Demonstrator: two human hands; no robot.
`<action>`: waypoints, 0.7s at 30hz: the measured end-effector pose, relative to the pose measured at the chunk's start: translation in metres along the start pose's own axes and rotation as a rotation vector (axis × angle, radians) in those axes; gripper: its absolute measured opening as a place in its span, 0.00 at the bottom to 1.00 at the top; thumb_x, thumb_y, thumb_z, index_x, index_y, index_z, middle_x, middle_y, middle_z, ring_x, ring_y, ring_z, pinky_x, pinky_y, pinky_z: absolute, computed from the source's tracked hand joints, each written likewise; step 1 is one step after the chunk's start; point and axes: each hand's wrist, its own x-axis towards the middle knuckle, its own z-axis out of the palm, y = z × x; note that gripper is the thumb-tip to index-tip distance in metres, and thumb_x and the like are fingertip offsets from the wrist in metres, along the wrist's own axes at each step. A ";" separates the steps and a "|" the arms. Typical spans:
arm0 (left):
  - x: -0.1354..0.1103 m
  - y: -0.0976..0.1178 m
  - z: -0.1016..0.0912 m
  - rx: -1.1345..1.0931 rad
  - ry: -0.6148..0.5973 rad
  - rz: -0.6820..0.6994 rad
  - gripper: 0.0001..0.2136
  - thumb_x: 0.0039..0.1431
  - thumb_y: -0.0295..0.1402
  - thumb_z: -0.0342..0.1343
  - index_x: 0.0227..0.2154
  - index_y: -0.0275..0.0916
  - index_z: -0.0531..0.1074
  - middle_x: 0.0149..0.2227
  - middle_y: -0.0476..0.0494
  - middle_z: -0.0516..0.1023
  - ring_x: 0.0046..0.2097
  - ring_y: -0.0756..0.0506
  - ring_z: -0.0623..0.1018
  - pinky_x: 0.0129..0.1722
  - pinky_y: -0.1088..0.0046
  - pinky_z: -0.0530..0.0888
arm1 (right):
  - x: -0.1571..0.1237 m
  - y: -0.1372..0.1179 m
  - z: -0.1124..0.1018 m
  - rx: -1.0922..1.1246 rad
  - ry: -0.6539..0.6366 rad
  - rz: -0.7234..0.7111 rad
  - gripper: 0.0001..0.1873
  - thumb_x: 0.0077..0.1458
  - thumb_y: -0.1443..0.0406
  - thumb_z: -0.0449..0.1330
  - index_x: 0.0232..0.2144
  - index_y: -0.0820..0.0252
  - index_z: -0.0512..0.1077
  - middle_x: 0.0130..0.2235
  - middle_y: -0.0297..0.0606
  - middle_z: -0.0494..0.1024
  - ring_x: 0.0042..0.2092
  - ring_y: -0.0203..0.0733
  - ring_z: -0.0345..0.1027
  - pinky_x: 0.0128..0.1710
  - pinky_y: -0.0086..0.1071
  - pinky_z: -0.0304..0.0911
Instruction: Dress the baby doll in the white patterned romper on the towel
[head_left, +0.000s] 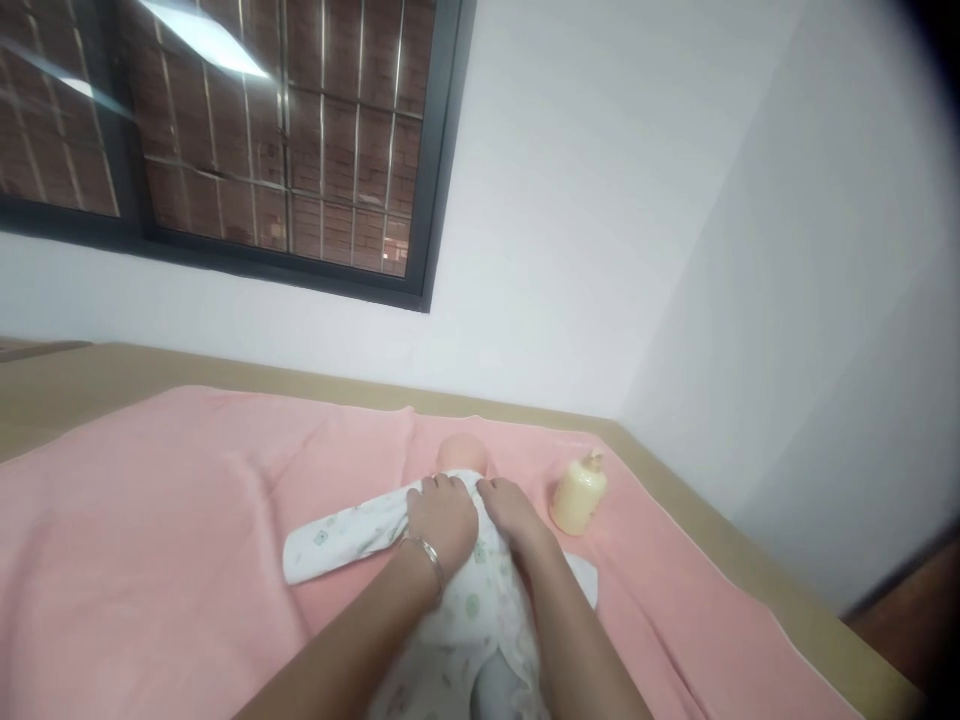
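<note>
A baby doll (463,452) lies on a pink towel (172,520), dressed in a white printed garment (341,535) whose sleeve stretches out to the left. My left hand (442,520), with a bracelet on the wrist, rests on the doll's chest at the garment's collar, fingers curled onto the cloth. My right hand (510,510) presses beside it on the same collar, fingers bent down. Only the top of the doll's head shows past my fingers.
A pale yellow lotion bottle (577,493) stands on the towel just right of the doll. The towel covers a tan surface (720,540) set into a white wall corner. A dark-framed window (300,150) sits above left.
</note>
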 end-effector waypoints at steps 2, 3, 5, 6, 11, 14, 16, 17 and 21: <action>0.005 -0.005 0.003 -0.035 0.013 -0.003 0.18 0.58 0.36 0.40 0.41 0.32 0.70 0.42 0.29 0.72 0.45 0.35 0.69 0.41 0.56 0.63 | -0.003 -0.001 -0.001 0.024 0.004 0.000 0.30 0.62 0.58 0.33 0.38 0.67 0.72 0.40 0.51 0.75 0.41 0.44 0.69 0.38 0.32 0.58; 0.009 -0.010 0.006 -0.063 0.008 -0.026 0.19 0.59 0.38 0.39 0.40 0.32 0.70 0.41 0.29 0.72 0.45 0.35 0.70 0.41 0.56 0.64 | -0.005 -0.004 -0.002 0.017 0.013 -0.006 0.30 0.62 0.57 0.33 0.37 0.67 0.72 0.41 0.51 0.75 0.41 0.45 0.69 0.38 0.33 0.58; 0.019 -0.020 0.012 -0.128 -0.029 -0.075 0.21 0.59 0.42 0.37 0.38 0.34 0.71 0.41 0.31 0.73 0.44 0.35 0.71 0.41 0.55 0.64 | -0.011 -0.013 -0.003 -0.027 0.037 -0.020 0.31 0.62 0.56 0.34 0.36 0.67 0.73 0.40 0.53 0.75 0.42 0.47 0.68 0.39 0.35 0.58; 0.024 -0.025 0.015 -0.162 -0.053 -0.089 0.22 0.58 0.44 0.37 0.37 0.35 0.72 0.40 0.32 0.74 0.44 0.35 0.71 0.41 0.55 0.65 | -0.013 -0.017 -0.004 -0.054 0.050 -0.027 0.31 0.62 0.56 0.34 0.36 0.66 0.72 0.40 0.53 0.75 0.41 0.48 0.68 0.39 0.36 0.58; 0.035 -0.037 0.027 -0.249 -0.060 -0.130 0.24 0.54 0.52 0.39 0.33 0.40 0.73 0.40 0.36 0.76 0.46 0.35 0.71 0.49 0.47 0.58 | -0.010 -0.021 0.006 -0.021 0.090 0.078 0.28 0.61 0.55 0.34 0.41 0.63 0.69 0.42 0.49 0.74 0.44 0.49 0.67 0.40 0.37 0.58; 0.035 -0.037 0.029 -0.256 -0.043 -0.161 0.25 0.53 0.55 0.39 0.31 0.43 0.74 0.40 0.38 0.76 0.48 0.33 0.70 0.52 0.39 0.46 | -0.003 -0.014 0.013 0.043 0.091 0.164 0.29 0.60 0.51 0.35 0.46 0.61 0.66 0.43 0.47 0.73 0.45 0.49 0.66 0.40 0.39 0.58; 0.035 -0.038 0.029 -0.272 -0.056 -0.176 0.24 0.53 0.55 0.40 0.30 0.44 0.75 0.39 0.39 0.77 0.47 0.33 0.71 0.52 0.39 0.44 | 0.000 -0.010 0.016 0.056 0.102 0.176 0.30 0.59 0.49 0.35 0.47 0.59 0.66 0.43 0.46 0.73 0.45 0.50 0.66 0.41 0.40 0.58; 0.035 -0.038 0.029 -0.283 -0.062 -0.180 0.24 0.53 0.55 0.40 0.30 0.44 0.75 0.38 0.40 0.77 0.46 0.34 0.72 0.52 0.40 0.46 | 0.001 -0.009 0.017 0.058 0.104 0.177 0.30 0.59 0.48 0.35 0.47 0.59 0.66 0.43 0.46 0.73 0.45 0.51 0.66 0.41 0.40 0.58; 0.038 -0.044 0.033 -0.334 -0.076 -0.165 0.27 0.52 0.57 0.38 0.36 0.42 0.72 0.39 0.41 0.77 0.42 0.37 0.74 0.46 0.54 0.63 | 0.002 -0.008 0.019 0.042 0.094 0.185 0.31 0.59 0.47 0.34 0.46 0.59 0.66 0.44 0.46 0.72 0.46 0.50 0.66 0.41 0.39 0.58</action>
